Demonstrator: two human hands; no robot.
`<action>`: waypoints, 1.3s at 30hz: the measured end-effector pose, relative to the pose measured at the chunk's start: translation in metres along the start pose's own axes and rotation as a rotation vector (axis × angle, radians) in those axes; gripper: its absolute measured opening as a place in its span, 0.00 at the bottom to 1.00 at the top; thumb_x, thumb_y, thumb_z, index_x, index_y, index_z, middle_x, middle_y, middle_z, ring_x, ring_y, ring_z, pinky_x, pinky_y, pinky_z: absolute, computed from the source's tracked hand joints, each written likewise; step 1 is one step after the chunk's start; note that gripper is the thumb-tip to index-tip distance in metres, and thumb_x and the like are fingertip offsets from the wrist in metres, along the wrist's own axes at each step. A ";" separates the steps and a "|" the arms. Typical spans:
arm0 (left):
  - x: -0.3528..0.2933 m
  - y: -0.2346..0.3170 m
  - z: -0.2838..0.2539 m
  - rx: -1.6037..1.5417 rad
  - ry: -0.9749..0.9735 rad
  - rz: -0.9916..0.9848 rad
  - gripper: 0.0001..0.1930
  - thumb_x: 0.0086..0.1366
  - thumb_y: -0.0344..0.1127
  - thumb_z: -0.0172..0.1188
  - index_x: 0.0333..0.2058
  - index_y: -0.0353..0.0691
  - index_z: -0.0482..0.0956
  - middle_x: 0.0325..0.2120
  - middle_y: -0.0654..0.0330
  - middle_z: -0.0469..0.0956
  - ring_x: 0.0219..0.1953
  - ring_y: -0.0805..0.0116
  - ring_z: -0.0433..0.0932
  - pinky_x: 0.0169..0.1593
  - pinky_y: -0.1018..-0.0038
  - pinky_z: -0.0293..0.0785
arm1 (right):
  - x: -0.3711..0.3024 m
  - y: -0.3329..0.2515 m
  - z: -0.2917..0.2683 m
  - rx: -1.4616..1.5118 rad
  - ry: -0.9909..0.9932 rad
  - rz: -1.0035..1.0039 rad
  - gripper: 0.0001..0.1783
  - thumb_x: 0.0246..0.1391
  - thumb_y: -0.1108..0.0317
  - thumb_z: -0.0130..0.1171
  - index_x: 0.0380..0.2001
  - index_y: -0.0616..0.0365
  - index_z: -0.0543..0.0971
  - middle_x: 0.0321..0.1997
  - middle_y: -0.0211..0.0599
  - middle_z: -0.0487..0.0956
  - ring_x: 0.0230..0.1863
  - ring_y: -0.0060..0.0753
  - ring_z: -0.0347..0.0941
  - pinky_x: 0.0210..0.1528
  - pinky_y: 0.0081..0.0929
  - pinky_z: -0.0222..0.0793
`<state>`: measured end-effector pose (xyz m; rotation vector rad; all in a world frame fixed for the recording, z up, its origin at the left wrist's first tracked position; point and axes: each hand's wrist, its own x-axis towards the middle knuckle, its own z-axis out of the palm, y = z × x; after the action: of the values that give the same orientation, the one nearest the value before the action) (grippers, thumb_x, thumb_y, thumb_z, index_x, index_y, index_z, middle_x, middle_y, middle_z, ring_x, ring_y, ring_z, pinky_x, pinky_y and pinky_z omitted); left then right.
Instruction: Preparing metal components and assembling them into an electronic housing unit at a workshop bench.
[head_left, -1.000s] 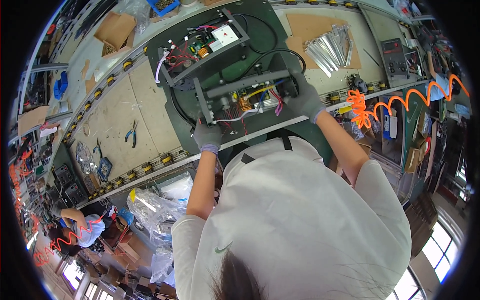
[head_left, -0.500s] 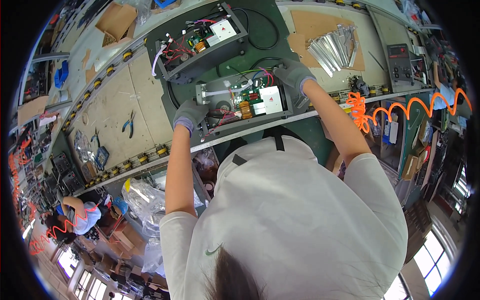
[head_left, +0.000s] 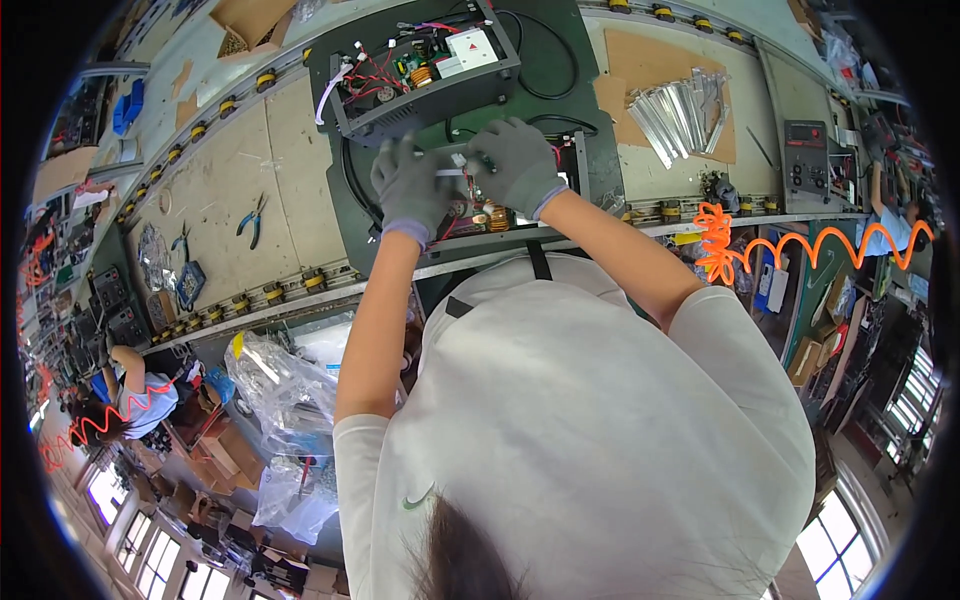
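Both of my hands, in grey gloves, are over the nearer of two dark open metal housings. My left hand [head_left: 412, 192] is above its left end, fingers apart and a little blurred, with no object visible in them. My right hand [head_left: 522, 168] bends its fingers down over the middle, closed around something too small to make out, by a white connector [head_left: 459, 160]. Beneath them, the near housing [head_left: 470, 243] shows a copper coil [head_left: 497, 216] and red wires; the gloves cover most of its board. Behind it stands a similar housing [head_left: 430, 108] with a circuit board and a white block.
The housings rest on a dark green board [head_left: 600, 175]. Metal strips [head_left: 680, 118] lie on cardboard at the right. On the left are blue-handled pliers [head_left: 252, 222]. An orange coiled hose [head_left: 716, 240] hangs at the table's right edge. Another person [head_left: 145, 400] works at far left.
My hands have left the near housing's two ends and come together over its middle. The right hand moved left, the left slightly right. The whole view has shifted a little.
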<state>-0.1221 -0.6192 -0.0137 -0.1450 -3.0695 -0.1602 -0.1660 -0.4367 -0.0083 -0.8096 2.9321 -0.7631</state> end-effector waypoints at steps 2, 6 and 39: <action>0.016 -0.018 0.015 -0.275 -0.103 -0.193 0.15 0.59 0.40 0.63 0.46 0.52 0.80 0.54 0.52 0.74 0.57 0.49 0.72 0.57 0.57 0.70 | -0.001 -0.003 0.002 0.050 0.088 0.070 0.11 0.48 0.61 0.65 0.35 0.49 0.82 0.36 0.34 0.78 0.42 0.39 0.77 0.43 0.37 0.73; 0.002 -0.061 0.036 -1.100 -0.027 -0.572 0.12 0.68 0.43 0.57 0.43 0.43 0.80 0.33 0.56 0.81 0.36 0.62 0.80 0.39 0.68 0.75 | -0.024 0.006 -0.013 0.329 0.162 0.243 0.08 0.50 0.63 0.63 0.34 0.49 0.82 0.34 0.35 0.78 0.36 0.40 0.78 0.38 0.39 0.74; -0.083 -0.041 0.021 -1.346 0.075 -0.619 0.31 0.73 0.62 0.45 0.45 0.35 0.80 0.32 0.63 0.81 0.24 0.80 0.66 0.28 0.81 0.62 | -0.018 0.002 0.039 0.302 -0.494 -0.132 0.15 0.49 0.65 0.63 0.43 0.48 0.84 0.49 0.35 0.80 0.50 0.42 0.77 0.54 0.36 0.73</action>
<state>-0.0454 -0.6655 -0.0441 0.7106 -2.2280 -2.0553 -0.1461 -0.4444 -0.0452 -0.9970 2.2851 -0.8401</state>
